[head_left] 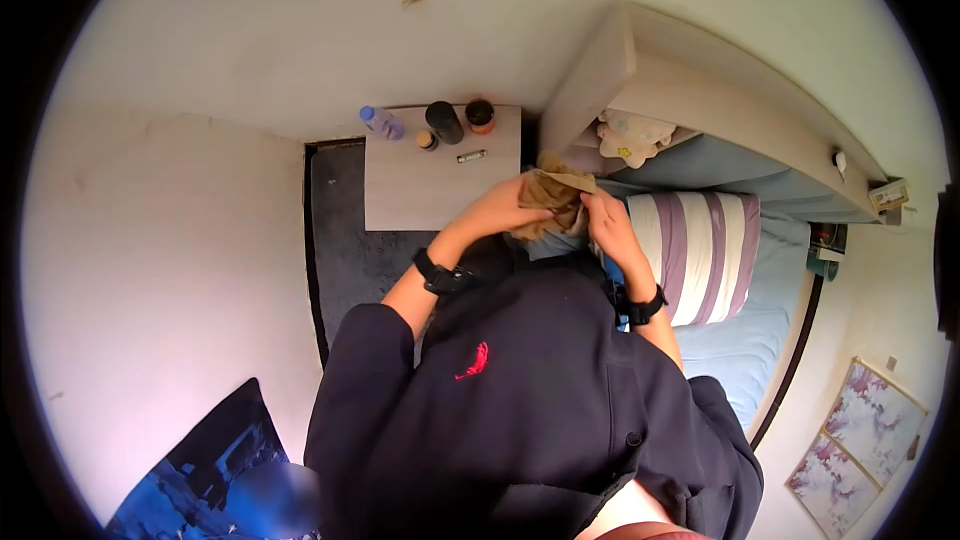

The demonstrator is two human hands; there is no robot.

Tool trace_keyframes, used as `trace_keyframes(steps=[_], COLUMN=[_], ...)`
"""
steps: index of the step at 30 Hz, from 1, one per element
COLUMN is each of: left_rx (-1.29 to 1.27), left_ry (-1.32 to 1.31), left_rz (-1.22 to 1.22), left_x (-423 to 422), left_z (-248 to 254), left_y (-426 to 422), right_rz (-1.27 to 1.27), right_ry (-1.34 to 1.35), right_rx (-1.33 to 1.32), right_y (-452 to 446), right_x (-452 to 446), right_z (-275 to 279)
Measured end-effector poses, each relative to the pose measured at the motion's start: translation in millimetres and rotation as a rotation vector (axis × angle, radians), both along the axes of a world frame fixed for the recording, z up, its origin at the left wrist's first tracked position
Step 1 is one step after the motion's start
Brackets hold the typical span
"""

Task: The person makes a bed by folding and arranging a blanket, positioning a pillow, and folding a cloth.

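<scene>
A crumpled brown cloth point(553, 202) is held up in front of my chest, between the white-topped table and the bed. My left hand point(515, 208) grips its left side, with the fingers partly under the folds. On the other side my right hand point(606, 220) pinches the cloth near its upper right edge. Both wrists wear black bands. The cloth's folds hide some of my fingertips.
Beyond my left hand, the white tabletop point(430, 195) bears a bottle point(381, 123), a black cylinder point(444, 122), a dark-lidded jar point(480, 117) and small items. A striped pillow point(694, 255) lies on the blue bed point(765, 345) at right, below a shelved headboard point(700, 65).
</scene>
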State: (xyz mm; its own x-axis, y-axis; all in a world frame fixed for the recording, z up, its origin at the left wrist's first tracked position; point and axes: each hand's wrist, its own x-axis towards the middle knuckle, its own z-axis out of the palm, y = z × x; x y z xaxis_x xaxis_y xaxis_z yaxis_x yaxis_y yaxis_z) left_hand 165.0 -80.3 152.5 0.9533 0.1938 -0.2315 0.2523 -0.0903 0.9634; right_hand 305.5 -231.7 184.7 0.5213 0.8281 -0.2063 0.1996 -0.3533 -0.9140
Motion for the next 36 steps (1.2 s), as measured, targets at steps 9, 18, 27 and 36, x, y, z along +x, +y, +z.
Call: trace_keyframes(steps=[9, 18, 27, 36], left_rx=[0.674, 0.772, 0.586, 0.354], left_ry=[0.223, -0.174, -0.734, -0.657], left_rz=[0.255, 0.448, 0.714, 0.499], left_x=[-49, -3, 116, 179], left_z=[32, 66, 135, 85], left_y=[41, 50, 47, 49], right_rz=[0.097, -0.303, -0.347, -0.299], right_ry=[-0.642, -0.457, -0.576, -0.549], right_rx=[-0.09, 0.14, 0.572, 0.46], right_y=[17, 14, 82, 146], right_x=[5, 23, 93, 117], right_z=[19, 59, 117, 46])
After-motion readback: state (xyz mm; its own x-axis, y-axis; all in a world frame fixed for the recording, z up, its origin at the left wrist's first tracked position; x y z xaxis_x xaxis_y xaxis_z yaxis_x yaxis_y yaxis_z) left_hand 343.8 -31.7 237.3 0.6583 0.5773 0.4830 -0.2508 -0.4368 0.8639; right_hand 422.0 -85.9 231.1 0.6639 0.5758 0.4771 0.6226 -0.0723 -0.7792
